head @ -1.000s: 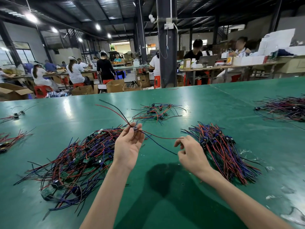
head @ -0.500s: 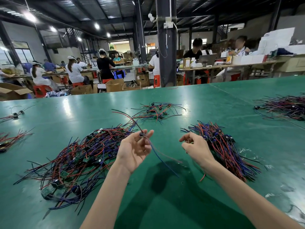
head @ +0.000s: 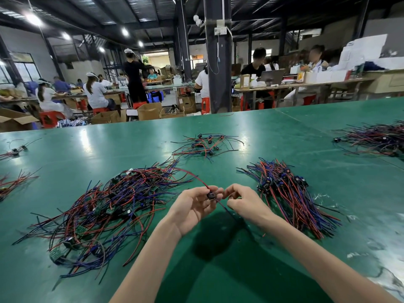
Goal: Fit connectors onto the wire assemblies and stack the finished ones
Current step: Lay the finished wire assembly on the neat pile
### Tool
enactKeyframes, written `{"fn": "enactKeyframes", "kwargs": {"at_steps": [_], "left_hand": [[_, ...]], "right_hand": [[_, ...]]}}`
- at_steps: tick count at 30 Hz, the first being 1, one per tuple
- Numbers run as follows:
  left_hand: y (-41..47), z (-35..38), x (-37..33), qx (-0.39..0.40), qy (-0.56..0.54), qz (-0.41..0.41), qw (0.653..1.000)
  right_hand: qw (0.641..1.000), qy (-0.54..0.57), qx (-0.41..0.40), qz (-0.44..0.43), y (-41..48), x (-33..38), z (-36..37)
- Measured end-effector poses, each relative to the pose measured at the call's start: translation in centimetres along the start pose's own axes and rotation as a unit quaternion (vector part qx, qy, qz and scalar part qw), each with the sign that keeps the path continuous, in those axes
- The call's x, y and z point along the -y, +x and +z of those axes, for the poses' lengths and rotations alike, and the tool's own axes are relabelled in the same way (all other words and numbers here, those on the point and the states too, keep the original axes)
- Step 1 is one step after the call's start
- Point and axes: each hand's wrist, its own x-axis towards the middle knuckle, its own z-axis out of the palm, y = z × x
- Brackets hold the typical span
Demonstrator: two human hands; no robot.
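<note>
From my remote seat the green bench (head: 251,132) fills the view. On its left lies the big loose heap of wires (head: 109,204), red, blue and black, tangled with small boards among them. To the right sits the tidier stack (head: 290,193), leads combed one way, dark connectors bunched at its far end.

Between the two, above the bench, my left hand (head: 192,206) and right hand (head: 242,200) meet. The left curls round the one wire assembly (head: 192,174) in work, thumb and fingertips pinching its connector (head: 211,195). The right is narrowed to a fingertip pinch just beside the connector, on the lead as far as I can tell.

I judge all of this near weightless and floppy: the leads will not push, only buckle, so I would grip each close to its end. The connector is small, hard and likely slick. I'd hold its flat sides, not the wires, and watch for trailing leads snagging the heap.
</note>
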Motion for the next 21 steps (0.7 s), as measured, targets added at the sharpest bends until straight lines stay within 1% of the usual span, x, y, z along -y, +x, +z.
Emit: {"fn": "enactKeyframes", "kwargs": {"at_steps": [7, 8, 10, 12, 14, 16, 19, 21], "left_hand": [[-0.1, 0.1, 0.2, -0.018, 0.026, 0.02, 0.999], [0.0, 0.1, 0.3, -0.021, 0.041, 0.031, 0.998], [0.1, 0.0, 0.5, -0.03, 0.091, 0.061, 0.994], [0.2, -0.1, 0.7, -0.048, 0.161, 0.086, 0.982], [0.2, -0.3, 1.0, -0.065, 0.227, 0.111, 0.965], [0.2, -0.4, 1.1, -0.074, 0.253, 0.131, 0.956], [0.2, -0.5, 1.0, -0.092, 0.256, 0.143, 0.952], [0.3, -0.6, 1.0, -0.091, 0.257, 0.144, 0.951]], "right_hand": [[1.0, 0.009, -0.001, 0.008, -0.1, 0.0, 0.4], [0.999, 0.033, 0.003, 0.016, -0.1, 0.0, 0.4], [0.992, 0.114, 0.022, 0.049, 0.0, 0.1, 0.5], [0.974, 0.202, 0.049, 0.087, 0.0, 0.4, 0.6], [0.957, 0.257, 0.075, 0.108, -0.2, 0.6, 0.6], [0.949, 0.276, 0.101, 0.112, -0.4, 0.6, 0.6], [0.943, 0.284, 0.133, 0.111, -0.5, 0.6, 0.6], [0.942, 0.282, 0.152, 0.102, -0.6, 0.6, 0.8]]}}
